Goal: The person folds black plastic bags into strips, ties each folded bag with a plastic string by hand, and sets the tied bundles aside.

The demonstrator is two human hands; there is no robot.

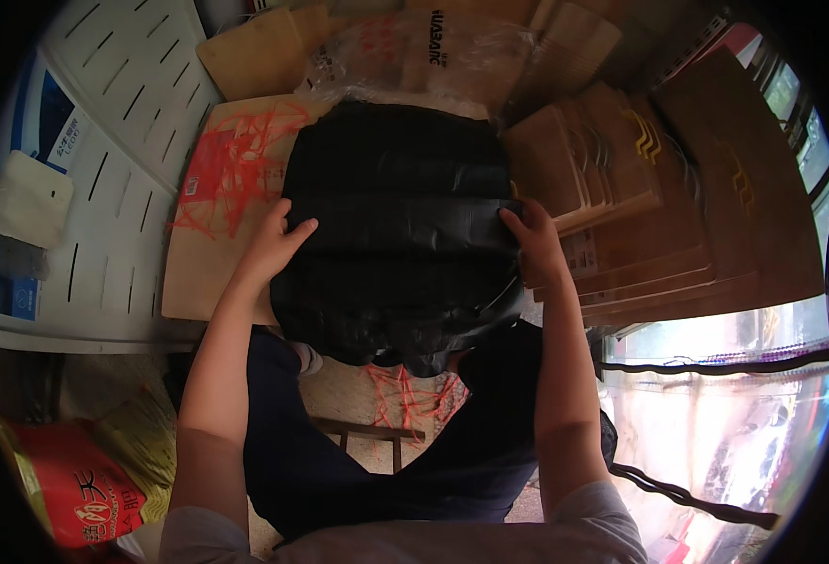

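A: Far left of you?
B: Slotted pale rack (104,211), then red stringy plastic (231,169) on a tan board (198,277). Next, your left hand (271,246): thumb on top, pinching the left edge of the black plastic sheet (400,221). Some fingers hidden.
A: Middle?
B: Sheet's right in front of you, between your hands, near edge rumpled above the gap between your knees. Creases run across it.
A: Right?
B: Your right hand (536,242) grips the opposite edge, thumb on top, fingers mostly out of sight. Beside it, stacked brown boards (640,221).
A: Doing it well?
B: Looks like a spread-and-hold. Keep both pinches level, pull evenly outward, don't dig your thumbs in; thin plastic could stretch. Mind the board edges on your right.
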